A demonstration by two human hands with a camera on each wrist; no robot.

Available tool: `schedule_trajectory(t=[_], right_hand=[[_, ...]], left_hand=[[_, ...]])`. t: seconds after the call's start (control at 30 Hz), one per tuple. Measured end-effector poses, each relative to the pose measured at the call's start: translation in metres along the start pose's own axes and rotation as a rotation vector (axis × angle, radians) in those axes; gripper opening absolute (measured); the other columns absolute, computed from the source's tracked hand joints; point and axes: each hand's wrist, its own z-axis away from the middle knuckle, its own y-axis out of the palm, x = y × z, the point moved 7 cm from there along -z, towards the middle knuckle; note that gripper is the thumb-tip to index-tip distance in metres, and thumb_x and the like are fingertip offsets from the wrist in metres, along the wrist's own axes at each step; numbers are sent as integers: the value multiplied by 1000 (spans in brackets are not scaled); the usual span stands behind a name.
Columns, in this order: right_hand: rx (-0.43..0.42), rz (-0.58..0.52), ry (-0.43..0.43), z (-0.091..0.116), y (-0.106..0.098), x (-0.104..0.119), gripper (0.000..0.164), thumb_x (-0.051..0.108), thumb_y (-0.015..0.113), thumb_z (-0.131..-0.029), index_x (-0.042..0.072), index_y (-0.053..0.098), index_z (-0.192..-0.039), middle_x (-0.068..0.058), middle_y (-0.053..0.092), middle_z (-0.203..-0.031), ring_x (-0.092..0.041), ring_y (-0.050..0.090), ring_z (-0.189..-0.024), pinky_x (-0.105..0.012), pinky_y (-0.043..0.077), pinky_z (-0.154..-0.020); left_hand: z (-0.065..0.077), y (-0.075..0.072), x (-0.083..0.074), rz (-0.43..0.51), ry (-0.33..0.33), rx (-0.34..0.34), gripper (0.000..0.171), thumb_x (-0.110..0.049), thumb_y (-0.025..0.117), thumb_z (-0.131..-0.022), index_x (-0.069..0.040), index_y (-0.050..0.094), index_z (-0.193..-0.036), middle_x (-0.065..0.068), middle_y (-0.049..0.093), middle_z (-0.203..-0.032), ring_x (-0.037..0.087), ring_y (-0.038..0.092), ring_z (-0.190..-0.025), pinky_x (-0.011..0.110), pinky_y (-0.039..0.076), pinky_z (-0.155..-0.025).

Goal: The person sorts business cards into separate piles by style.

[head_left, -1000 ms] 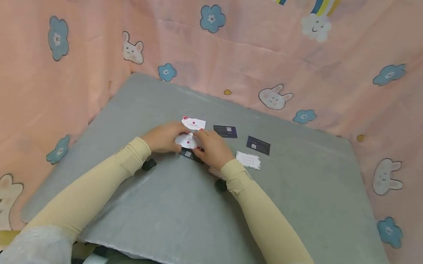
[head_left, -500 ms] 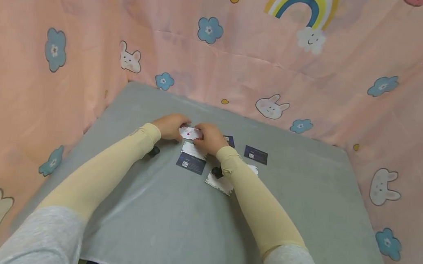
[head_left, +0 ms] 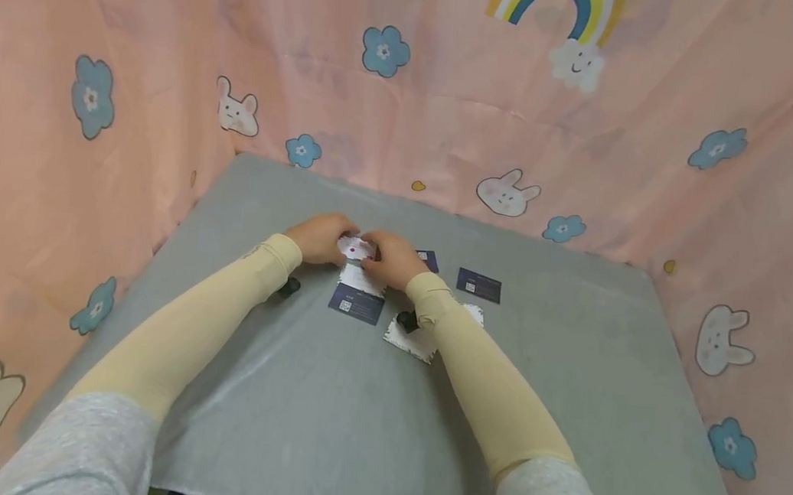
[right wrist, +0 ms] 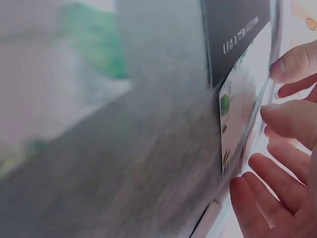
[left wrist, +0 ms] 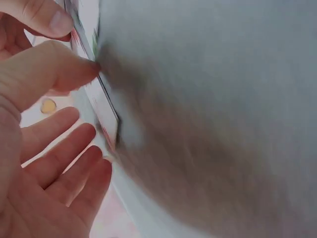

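A white business card [head_left: 357, 246] with red marks is between both hands at the back left of the card group. My left hand [head_left: 319, 239] pinches its left side; in the left wrist view the thumb [left wrist: 74, 69] is at its edge and the other fingers are spread. My right hand [head_left: 396, 260] pinches the right side. Whether another card lies beneath it cannot be told. Just nearer lies a white card [head_left: 361, 277] with leafy edges; in the right wrist view green leaves show on this card [right wrist: 240, 106]. A dark blue card [head_left: 356, 306] lies nearest, in line with it.
To the right lie a partly hidden dark card [head_left: 427, 260], another dark card [head_left: 480, 285], and two white cards [head_left: 476, 312], partly covered by the right arm and wrist camera. The grey cloth-covered table [head_left: 302, 410] meets a pink curtain [head_left: 447, 113] behind.
Both hands have carried the red-marked card away from the body, to where another red-marked card lay. The leafy white card and dark card now show more. Over the last half second the hands barely moved.
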Motion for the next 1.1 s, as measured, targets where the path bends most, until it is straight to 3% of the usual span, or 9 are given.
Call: schedule_trajectory(t=[0.1,0.2,0.4,0.6,0.77,0.93,1.1], right_hand=[[15,-19,1,9,-4,-6,54,24,71,-104,6,59,-153,-15,64,-152,-33,60,-141,-49,47,-122],[36,6,35,19,-20,-25,56,23,68,-106,7,53,-158,-15,56,-160,-34,51,-152,-50,41,-128],[3,57,157,39,-53,-72,56,16,70,-104,6,54,-157,-17,57,-160,-36,52,-151,-53,43,-126],[9,73,161,52,-64,-85,56,20,72,-103,8,56,-156,-17,58,-160,-38,52,-151,-54,41,-127],[-5,82,169,50,-66,-82,57,19,73,-103,10,56,-156,-15,58,-159,-37,53,-151,-53,42,-126],[48,103,137,51,-47,-84,58,19,77,-100,8,58,-154,-15,64,-153,-35,59,-144,-49,45,-124],[36,54,149,58,-47,-89,53,13,75,-100,6,61,-151,-15,66,-150,-35,60,-143,-49,46,-124]], left_hand=[[-2,5,-11,-9,32,-1,68,-21,81,-91,-1,59,-152,18,63,-153,36,57,-144,51,46,-123],[-15,8,-31,-2,54,12,71,-27,81,-94,-2,56,-155,16,61,-156,35,57,-147,50,45,-125],[-48,25,-67,-38,72,64,80,-42,84,-92,-6,54,-158,12,63,-155,31,59,-143,46,47,-122],[-61,34,-88,-16,79,118,84,-39,85,-91,-5,51,-160,14,60,-157,32,57,-146,46,46,-124],[-61,30,-86,-30,76,106,80,-32,85,-91,-3,52,-158,15,62,-154,32,58,-143,46,48,-121],[-60,38,-80,-83,74,107,71,-22,84,-90,-1,59,-152,17,65,-150,33,61,-138,45,50,-118],[-62,38,-84,-55,82,103,69,-16,82,-90,-3,58,-153,15,63,-153,31,62,-139,44,50,-118]])
